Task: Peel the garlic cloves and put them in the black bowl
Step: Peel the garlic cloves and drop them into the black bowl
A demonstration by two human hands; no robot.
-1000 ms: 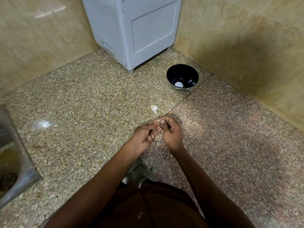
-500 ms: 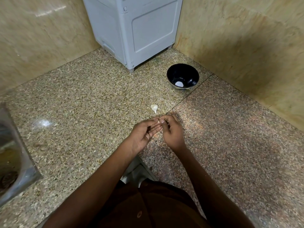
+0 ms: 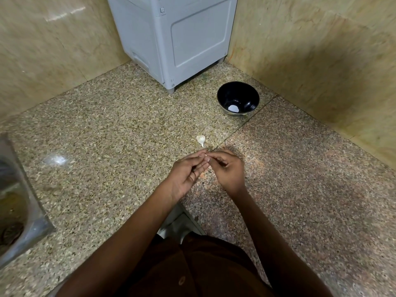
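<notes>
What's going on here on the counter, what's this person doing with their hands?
A person is peeling garlic over a granite counter. The left hand and right hand meet at the fingertips, pinching something small between them, presumably a clove, though it is mostly hidden. One garlic piece lies on the counter just beyond the hands. The black bowl sits farther back near the wall, with one pale piece already in it.

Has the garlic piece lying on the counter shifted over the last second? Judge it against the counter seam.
No. The garlic piece lies in the same spot just left of the counter seam, nearer than the black bowl.
</notes>
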